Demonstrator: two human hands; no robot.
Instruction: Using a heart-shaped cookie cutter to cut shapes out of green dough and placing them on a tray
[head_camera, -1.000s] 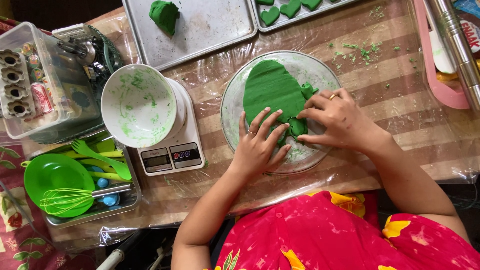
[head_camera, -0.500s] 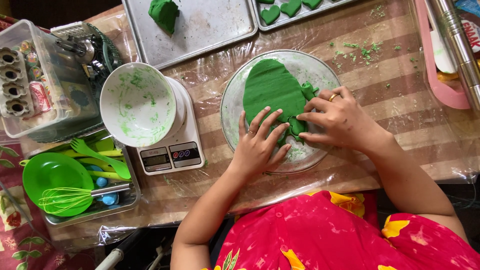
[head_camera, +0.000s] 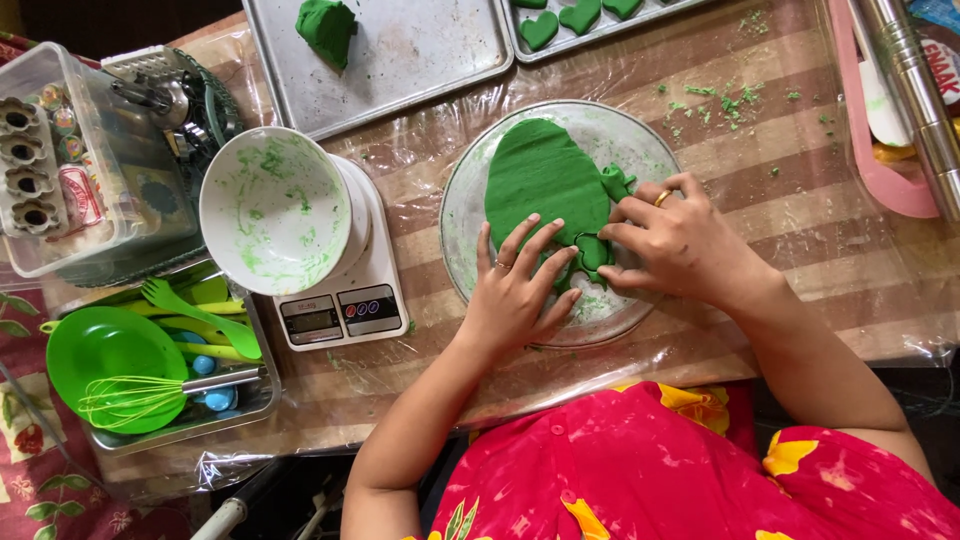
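Note:
A flat slab of green dough (head_camera: 540, 175) lies on a round glass plate (head_camera: 640, 140) on the plastic-covered striped table. My left hand (head_camera: 515, 290) rests at the slab's near edge, fingers spread, pressing down and holding nothing. My right hand (head_camera: 680, 245) is beside it, its fingertips pinched on a small heart-shaped cutter (head_camera: 590, 250) set into the dough between the two hands. Both hands wear a ring. A small scrap of dough (head_camera: 617, 182) sticks out by my right fingers.
At the back, a metal tray (head_camera: 420, 60) holds a dough lump (head_camera: 325, 28), and another holds cut green hearts (head_camera: 580, 15). A smeared white bowl (head_camera: 275, 210) sits on a kitchen scale (head_camera: 340, 310). Left: plastic box (head_camera: 70, 150), green plate with whisk (head_camera: 105, 365). Right: metal rolling pin (head_camera: 915, 90).
Hardly anything differs: both hands stay at the near edge of the dough, with only slight finger shifts around the cutter.

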